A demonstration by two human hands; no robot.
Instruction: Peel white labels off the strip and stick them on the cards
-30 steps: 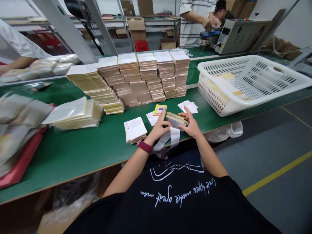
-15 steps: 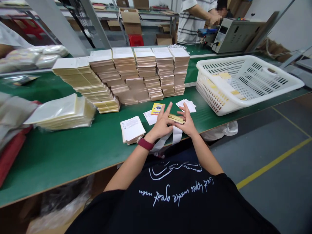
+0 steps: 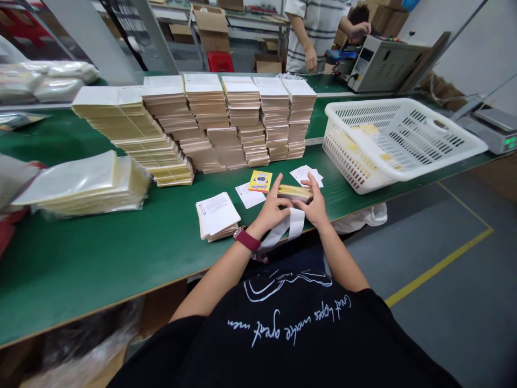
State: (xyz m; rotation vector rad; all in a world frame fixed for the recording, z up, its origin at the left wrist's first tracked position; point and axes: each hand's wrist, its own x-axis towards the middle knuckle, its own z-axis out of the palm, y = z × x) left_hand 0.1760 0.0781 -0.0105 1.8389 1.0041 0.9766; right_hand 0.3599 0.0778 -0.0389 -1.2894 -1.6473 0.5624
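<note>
A small bundle of yellow-edged cards (image 3: 294, 193) lies between my hands, above the green table (image 3: 100, 258). My right hand (image 3: 313, 205) grips its right end, and my left hand (image 3: 270, 211) presses its left end with one finger raised. A white paper strip (image 3: 288, 229) hangs below them. Just beyond are a yellow printed card (image 3: 260, 181), a white sheet (image 3: 249, 195) and small white cards (image 3: 305, 175). A stack of white printed cards (image 3: 217, 215) sits left of my left hand.
Tall rows of stacked cards (image 3: 226, 118) stand beyond my hands. A white slotted plastic basket (image 3: 388, 145) is at right, a plastic-wrapped stack (image 3: 84, 186) at left. A co-worker in a striped shirt (image 3: 317, 32) stands behind a grey machine (image 3: 383, 63).
My left fingers have closed in on the bundle, which now lies flatter between my hands. The whole view has shifted, and the co-worker's hand has dropped from the machine area.
</note>
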